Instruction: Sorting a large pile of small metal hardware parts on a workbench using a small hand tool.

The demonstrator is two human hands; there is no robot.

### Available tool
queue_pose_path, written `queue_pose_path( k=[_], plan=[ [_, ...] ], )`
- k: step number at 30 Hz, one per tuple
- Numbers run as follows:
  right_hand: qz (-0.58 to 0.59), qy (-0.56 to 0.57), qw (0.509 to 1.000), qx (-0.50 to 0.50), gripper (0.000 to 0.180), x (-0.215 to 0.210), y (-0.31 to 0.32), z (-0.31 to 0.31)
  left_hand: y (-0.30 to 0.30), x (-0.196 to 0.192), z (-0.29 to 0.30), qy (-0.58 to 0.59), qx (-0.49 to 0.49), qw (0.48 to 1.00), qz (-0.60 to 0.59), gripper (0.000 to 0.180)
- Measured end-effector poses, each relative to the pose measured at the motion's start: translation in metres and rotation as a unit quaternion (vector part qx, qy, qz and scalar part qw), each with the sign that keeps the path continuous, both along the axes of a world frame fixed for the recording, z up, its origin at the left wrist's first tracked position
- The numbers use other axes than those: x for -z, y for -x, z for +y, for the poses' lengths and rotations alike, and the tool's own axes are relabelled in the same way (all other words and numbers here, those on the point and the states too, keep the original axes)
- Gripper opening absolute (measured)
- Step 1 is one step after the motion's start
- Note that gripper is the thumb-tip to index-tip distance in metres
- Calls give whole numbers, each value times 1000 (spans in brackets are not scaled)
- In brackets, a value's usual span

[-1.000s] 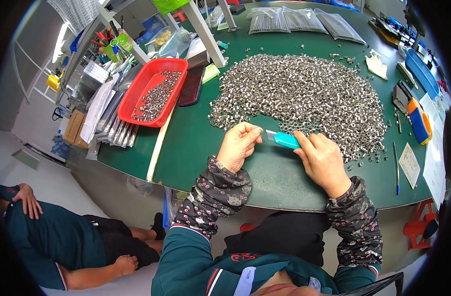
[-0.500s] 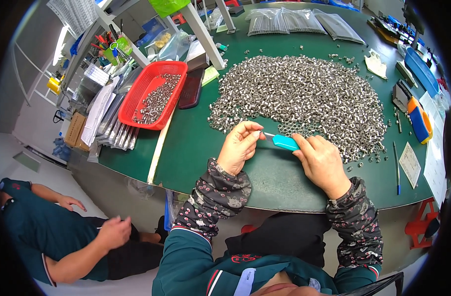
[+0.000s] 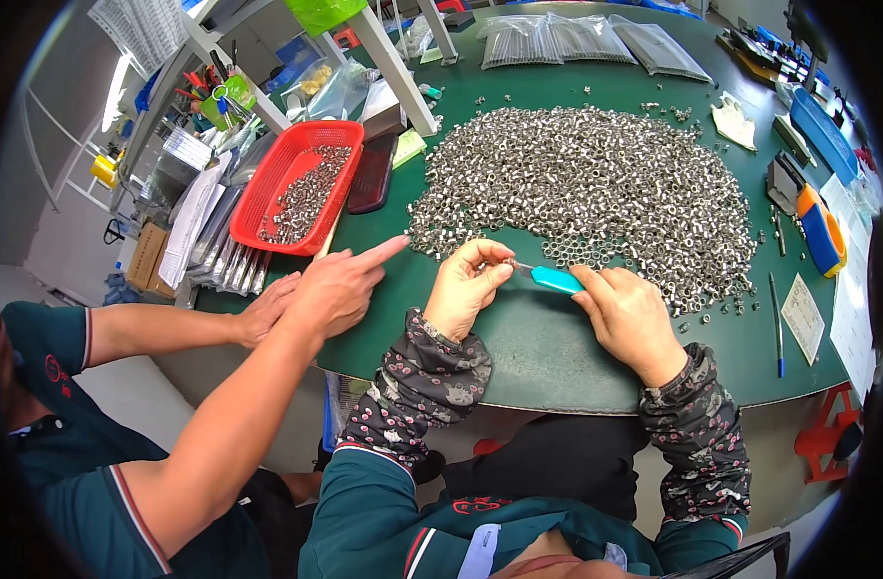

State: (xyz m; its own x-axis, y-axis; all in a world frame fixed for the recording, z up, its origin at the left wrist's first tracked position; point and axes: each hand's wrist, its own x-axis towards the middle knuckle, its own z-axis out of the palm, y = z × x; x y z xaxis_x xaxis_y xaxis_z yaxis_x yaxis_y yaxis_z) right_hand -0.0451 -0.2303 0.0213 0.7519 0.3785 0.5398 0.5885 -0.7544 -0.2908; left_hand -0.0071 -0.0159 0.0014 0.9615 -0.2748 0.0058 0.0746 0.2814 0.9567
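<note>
My left hand (image 3: 466, 294) pinches a small metal ring (image 3: 510, 261) between thumb and fingertips, just above the table's near half. My right hand (image 3: 633, 317) is closed round a teal-handled craft knife (image 3: 557, 280). Its thin blade points left and reaches the ring at my left fingertips; whether it touches is too small to tell. Beyond both hands spreads a large heap of small silvery metal rings (image 3: 577, 169), with a few lying flat in a single layer at its near edge.
A co-worker's pointing hand (image 3: 337, 289) reaches over the table at my left. Behind it stands a red basket (image 3: 244, 227) with more rings, beside a dark phone (image 3: 372, 174). Bagged parts (image 3: 528, 43) lie at the back. A pen (image 3: 777, 328) and an orange-blue tool (image 3: 824, 236) lie right.
The co-worker has leaned in from the left and brought both hands to the table edge, one finger stretched toward the heap. My hands have hardly moved.
</note>
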Motion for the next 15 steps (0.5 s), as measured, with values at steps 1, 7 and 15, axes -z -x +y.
queue_pose_path(
  k=[1,7,15],
  plan=[
    [2,1,1000,-3,22,-1,0,0,1,-1,0,-5,-1,1000,-4,16],
    [-1,2,1000,-2,22,-1,1,1,4,-3,1,-34,0,999,-21,15],
    [-68,-29,996,42,30,-5,-4,-6,3,-5,3,12,-2,999,46,13]
  ],
)
